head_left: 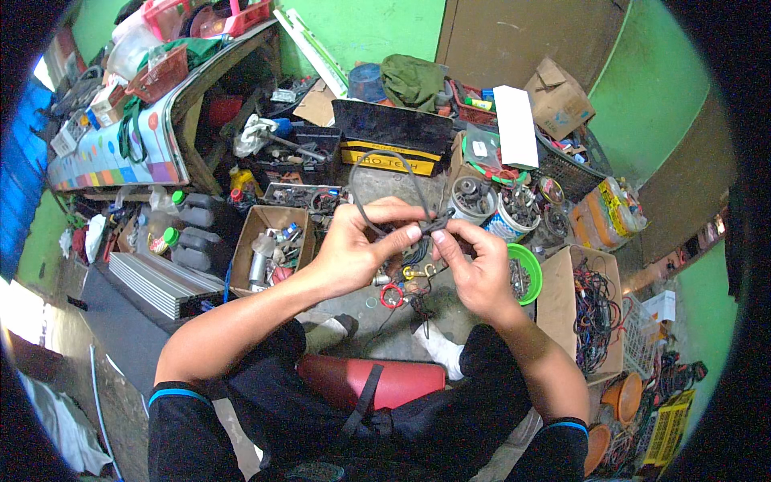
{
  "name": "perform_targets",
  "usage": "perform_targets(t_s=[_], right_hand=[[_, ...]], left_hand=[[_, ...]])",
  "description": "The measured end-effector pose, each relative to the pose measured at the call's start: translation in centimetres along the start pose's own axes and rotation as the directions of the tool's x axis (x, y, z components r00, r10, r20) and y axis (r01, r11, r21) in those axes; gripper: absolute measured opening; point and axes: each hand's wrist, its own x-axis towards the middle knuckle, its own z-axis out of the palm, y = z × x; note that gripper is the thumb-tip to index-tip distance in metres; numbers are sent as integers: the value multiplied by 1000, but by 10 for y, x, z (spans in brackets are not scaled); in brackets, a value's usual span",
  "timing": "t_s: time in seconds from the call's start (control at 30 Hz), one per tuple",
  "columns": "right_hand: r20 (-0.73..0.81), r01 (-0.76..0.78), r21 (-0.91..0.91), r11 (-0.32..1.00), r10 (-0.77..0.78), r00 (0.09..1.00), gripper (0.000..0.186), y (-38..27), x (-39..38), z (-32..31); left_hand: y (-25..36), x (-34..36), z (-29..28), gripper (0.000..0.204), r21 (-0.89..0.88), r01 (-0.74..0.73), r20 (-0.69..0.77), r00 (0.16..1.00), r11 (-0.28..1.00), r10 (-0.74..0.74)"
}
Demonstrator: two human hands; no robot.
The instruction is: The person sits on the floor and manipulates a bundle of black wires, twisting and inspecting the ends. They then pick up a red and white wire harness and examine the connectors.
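Observation:
Both of my hands are raised in front of me over the floor, fingers pinched on a thin dark cable. One length of it arches up in a wide loop above my left hand. My left thumb and forefinger grip the cable close to a small dark bunch, where several strands meet. On the other side of that bunch, my right hand pinches it between thumb and fingers. Whether the bunch is a knot or a connector, I cannot tell. Beneath the hands lie a red ring and small yellowish metal parts.
A cardboard box of mixed parts stands left, beside dark jugs and a finned metal unit. Rightward are a green bowl, parts buckets and a box of wires. A black-and-yellow toolbox sits ahead.

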Motion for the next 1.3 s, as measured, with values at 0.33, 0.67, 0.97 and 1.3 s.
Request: perform_targets(t_s=[0.33,0.67,0.97,1.3], right_hand=[[8,-11,20,1000,11,1000,20,2,-1,0],[29,-76,91,993,74,997,20,9,0,-3],[9,22,9,1000,-22,1000,20,14,1,-1],[68,22,-34,999,-19,998,21,8,1,2]], left_hand=[[2,-1,-4,23,15,52,3,999,999,-52],[10,5,-13,18,-132,90,-87,991,987,-102],[6,1,-1,17,-64,108,-76,991,992,-112],[1,-2,1,15,35,30,-21,999,999,-29]])
